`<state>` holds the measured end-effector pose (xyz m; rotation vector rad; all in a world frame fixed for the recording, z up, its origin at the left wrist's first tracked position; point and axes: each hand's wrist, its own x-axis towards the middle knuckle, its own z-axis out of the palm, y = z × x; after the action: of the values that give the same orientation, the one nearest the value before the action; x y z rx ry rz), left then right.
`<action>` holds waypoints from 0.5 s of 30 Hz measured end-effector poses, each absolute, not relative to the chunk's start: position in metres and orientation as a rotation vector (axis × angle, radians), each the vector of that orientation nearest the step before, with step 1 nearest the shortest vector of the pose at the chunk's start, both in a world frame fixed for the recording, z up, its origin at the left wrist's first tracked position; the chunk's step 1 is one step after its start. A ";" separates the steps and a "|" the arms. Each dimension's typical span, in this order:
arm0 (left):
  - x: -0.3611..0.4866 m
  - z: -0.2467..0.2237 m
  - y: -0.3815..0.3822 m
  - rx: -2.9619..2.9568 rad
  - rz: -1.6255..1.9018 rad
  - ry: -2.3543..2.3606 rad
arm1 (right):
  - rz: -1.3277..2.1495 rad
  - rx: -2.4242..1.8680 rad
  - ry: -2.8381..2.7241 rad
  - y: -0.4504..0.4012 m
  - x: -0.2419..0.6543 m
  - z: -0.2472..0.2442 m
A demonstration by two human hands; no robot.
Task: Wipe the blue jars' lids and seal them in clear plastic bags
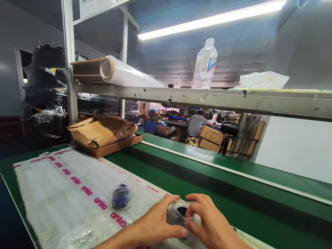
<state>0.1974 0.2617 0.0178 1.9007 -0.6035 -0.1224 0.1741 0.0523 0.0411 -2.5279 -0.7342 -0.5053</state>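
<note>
Both my hands are around a small clear plastic wrapping (176, 213) with something dark inside, near the front of the bench. My left hand (152, 224) curls round its left side, thumb below and fingers above. On the right, my right hand (209, 223) pinches the edge of the plastic between thumb and index finger. A small blue object in clear wrap (120, 196) sits on the plastic sheet printed "anko" (69, 196), left of my hands.
A green conveyor belt (229, 199) runs beyond the sheet. Brown paper fills a cardboard tray (118, 146) at the back. A shelf (180, 97) above bears a film roll (128, 73) and bottle (205, 64). A seated person (197, 124) is far off.
</note>
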 end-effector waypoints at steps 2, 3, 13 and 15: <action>0.199 0.016 0.256 1.852 -0.132 -0.624 | -0.412 -2.448 -0.657 0.052 0.174 0.043; 0.199 0.016 0.253 1.822 -0.147 -0.631 | -0.378 -2.417 -0.621 0.051 0.174 0.044; 0.194 0.008 0.222 1.710 -0.177 -0.578 | -0.365 -2.206 -0.378 0.032 0.158 0.058; 0.191 0.004 0.221 1.722 -0.111 -0.537 | -0.375 -2.192 -0.345 0.030 0.154 0.051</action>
<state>0.1911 0.2212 0.0040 1.7223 -0.5368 -0.1108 0.1541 0.0300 0.0511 -2.1923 -0.3453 -0.3748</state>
